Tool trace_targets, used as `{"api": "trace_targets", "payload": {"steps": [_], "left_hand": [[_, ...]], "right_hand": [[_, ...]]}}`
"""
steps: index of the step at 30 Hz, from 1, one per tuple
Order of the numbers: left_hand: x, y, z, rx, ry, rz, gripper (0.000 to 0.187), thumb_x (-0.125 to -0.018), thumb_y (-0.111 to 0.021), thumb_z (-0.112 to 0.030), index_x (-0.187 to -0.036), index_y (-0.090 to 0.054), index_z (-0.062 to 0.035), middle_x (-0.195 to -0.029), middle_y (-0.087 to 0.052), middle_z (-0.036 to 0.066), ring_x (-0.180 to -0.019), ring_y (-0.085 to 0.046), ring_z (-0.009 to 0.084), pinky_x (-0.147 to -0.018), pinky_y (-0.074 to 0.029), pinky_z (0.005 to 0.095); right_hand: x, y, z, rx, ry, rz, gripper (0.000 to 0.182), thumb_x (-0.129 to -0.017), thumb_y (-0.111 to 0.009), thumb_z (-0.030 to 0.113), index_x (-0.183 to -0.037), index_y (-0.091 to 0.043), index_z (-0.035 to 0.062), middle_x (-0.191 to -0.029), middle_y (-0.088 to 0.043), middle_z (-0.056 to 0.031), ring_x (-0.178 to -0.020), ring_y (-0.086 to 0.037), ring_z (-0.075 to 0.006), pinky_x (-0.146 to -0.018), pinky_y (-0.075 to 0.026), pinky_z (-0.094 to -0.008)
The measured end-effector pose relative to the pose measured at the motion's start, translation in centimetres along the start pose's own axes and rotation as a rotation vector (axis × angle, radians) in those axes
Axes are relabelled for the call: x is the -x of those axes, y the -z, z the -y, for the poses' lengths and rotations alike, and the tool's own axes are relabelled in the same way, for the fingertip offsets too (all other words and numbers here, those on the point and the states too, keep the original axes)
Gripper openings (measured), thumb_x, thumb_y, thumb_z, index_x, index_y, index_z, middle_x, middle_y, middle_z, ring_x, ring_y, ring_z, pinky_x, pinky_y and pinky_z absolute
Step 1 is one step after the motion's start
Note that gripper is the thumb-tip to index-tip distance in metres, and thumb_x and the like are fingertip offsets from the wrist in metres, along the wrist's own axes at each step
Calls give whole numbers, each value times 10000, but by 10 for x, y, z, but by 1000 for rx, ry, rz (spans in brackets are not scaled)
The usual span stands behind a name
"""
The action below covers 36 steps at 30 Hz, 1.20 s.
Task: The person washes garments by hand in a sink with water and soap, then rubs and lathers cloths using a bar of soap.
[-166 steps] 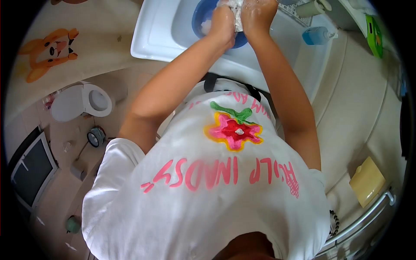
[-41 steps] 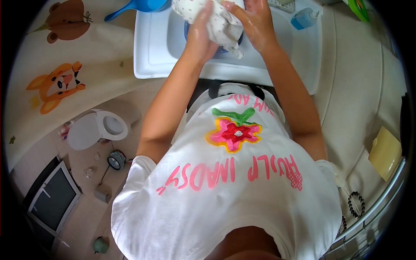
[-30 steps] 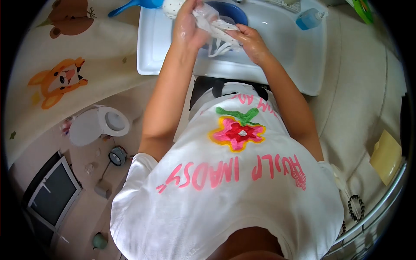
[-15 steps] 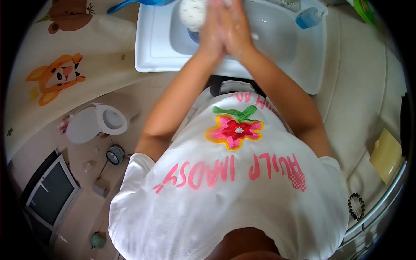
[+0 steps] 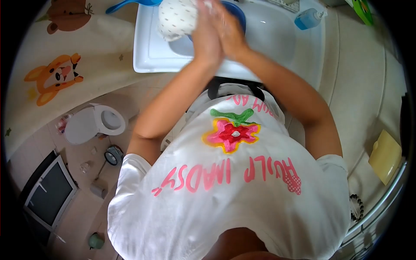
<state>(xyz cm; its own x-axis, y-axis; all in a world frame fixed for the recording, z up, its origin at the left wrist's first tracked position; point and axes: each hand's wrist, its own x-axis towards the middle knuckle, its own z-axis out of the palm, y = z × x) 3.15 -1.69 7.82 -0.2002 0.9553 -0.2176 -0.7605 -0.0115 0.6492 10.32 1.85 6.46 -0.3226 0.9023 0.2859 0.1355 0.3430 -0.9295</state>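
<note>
Over the white sink [image 5: 151, 56], spotted cloth [image 5: 177, 19] bulges left of the left hand [image 5: 206, 39] and right hand [image 5: 229, 32], pressed together, grip unclear.

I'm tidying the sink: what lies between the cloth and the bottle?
In the head view, the left hand, the right hand, the blue basin and white sink.

One head-worn camera supplies the view. It faces steeply downward and forward, with the shirt [image 5: 225, 212] nearest, filling the lower centre. The left hand [image 5: 208, 40] and right hand [image 5: 229, 35] lie farther out, toward the upper edge, over the sink [image 5: 286, 39]; the toilet [image 5: 80, 126] stands well beyond, left.
</note>
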Motion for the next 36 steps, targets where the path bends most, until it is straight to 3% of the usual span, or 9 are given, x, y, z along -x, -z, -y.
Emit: {"api": "trace_targets", "payload": {"steps": [2, 6, 8, 11, 12, 20, 24, 30, 36], "left_hand": [[24, -23, 16, -211, -48, 19, 543, -1027, -419, -398, -1440, -367, -49, -1428, -453, 74, -1324, -413, 195, -1092, -339, 341], [-11, 10, 5, -194, -156, 46, 508, -1029, -415, -381, -1432, -376, -75, -1380, -497, 57, -1264, -472, 194, -1054, -384, 347], [-13, -20, -15, 6, -148, -204, 457, -998, -427, -500, -1031, -618, -86, -903, -576, 38, -835, -552, 126, -736, -458, 283], [17, -23, 13, 4, -104, -89, 482, -1018, -433, -398, -1372, -453, -72, -1234, -576, 63, -1136, -539, 183, -973, -432, 322], [28, -26, 9, -173, -76, -109, 472, -1014, -441, -408, -1342, -483, -72, -1207, -583, 54, -1086, -553, 175, -941, -445, 320], [2, 6, -7, -9, -75, -141, 545, -1011, -436, -435, -1364, -467, -21, -1263, -548, 97, -1135, -520, 164, -990, -406, 301], [42, -15, 3, -454, -183, -72, 534, -1030, -393, -413, -1383, -459, -19, -1345, -534, 82, -1234, -495, 173, -1063, -354, 295], [29, -11, -39, -263, -158, -244, 500, -1017, -447, -408, -1345, -502, -34, -1269, -562, 78, -1159, -512, 151, -1012, -383, 304], [42, -8, -14, -377, -181, -69, 496, -1022, -445, -372, -1363, -476, -14, -1333, -530, 96, -1231, -479, 179, -1047, -361, 305]], "right_hand": [[-45, 0, -64, 18, -137, -4, 303, -996, -452, 314, -941, -559, 36, -693, -612, -151, -695, -633, -259, -667, -466, -439], [-6, -16, 5, -118, 191, -163, 328, -1000, -440, 315, -951, -536, 5, -820, -598, -178, -742, -575, -263, -710, -457, -409], [5, -20, 17, -126, 228, -177, 331, -1005, -431, 304, -978, -539, -7, -896, -600, -178, -805, -570, -255, -757, -450, -391], [-21, 0, -5, -77, 92, -29, 344, -1012, -418, 286, -1084, -572, -14, -1042, -616, -183, -959, -582, -244, -873, -443, -355], [-39, 18, 39, -452, -511, 6, 488, -1035, -364, 326, -1368, -444, -22, -1337, -527, -182, -1255, -471, -250, -1082, -319, -337], [32, -20, 17, -291, 34, 53, 419, -1028, -393, 211, -1427, -424, 90, -1470, -414, -155, -1377, -364, -265, -1126, -255, -326], [-9, -17, 23, -281, -250, -202, 399, -1028, -382, 237, -1378, -466, 64, -1347, -529, -153, -1239, -483, -211, -1055, -340, -301], [33, -28, 56, -482, -69, 104, 504, -1021, -386, 256, -1474, -337, 41, -1481, -394, -92, -1367, -341, -182, -1130, -232, -293], [-4, -22, 31, -355, -234, -113, 488, -1028, -366, 251, -1461, -342, 26, -1473, -396, -118, -1354, -357, -209, -1120, -251, -315]]}}
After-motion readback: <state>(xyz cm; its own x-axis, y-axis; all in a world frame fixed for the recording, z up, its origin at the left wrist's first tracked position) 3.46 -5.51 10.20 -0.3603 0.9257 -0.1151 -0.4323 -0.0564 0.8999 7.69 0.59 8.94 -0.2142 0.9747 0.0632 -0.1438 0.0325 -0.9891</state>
